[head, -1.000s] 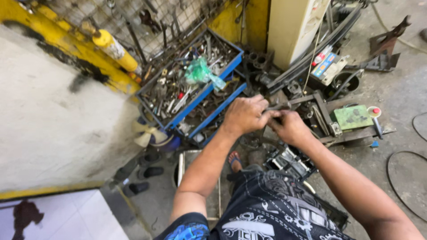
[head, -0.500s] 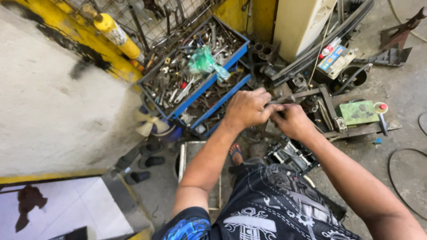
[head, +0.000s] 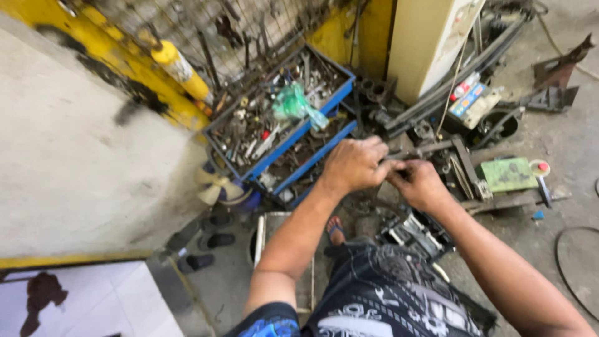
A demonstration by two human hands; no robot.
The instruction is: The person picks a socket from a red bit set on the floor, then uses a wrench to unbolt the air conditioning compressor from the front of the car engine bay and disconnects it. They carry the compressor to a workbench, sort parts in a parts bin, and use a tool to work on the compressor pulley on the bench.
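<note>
A flat box (head: 472, 102) in blue, white and red lies on the floor near the beige cabinet. A crumpled green plastic bag (head: 298, 106) rests in the upper blue tray. A white label (head: 179, 66) wraps the yellow cylinder on the left.

Blue tool tray (head: 324, 106); green plastic bag (head: 294, 103); yellow cylinder (head: 181, 67); black shorts (head: 387, 293) bore white patterning; green pad (head: 508, 175).

A grey concrete floor (head: 561, 143) carries the clutter: a blue tray (head: 284, 122) of mixed metal tools, a green flat box (head: 508, 175) beside a dark metal frame (head: 465, 165), and black sandals (head: 209, 240) near the wall
</note>
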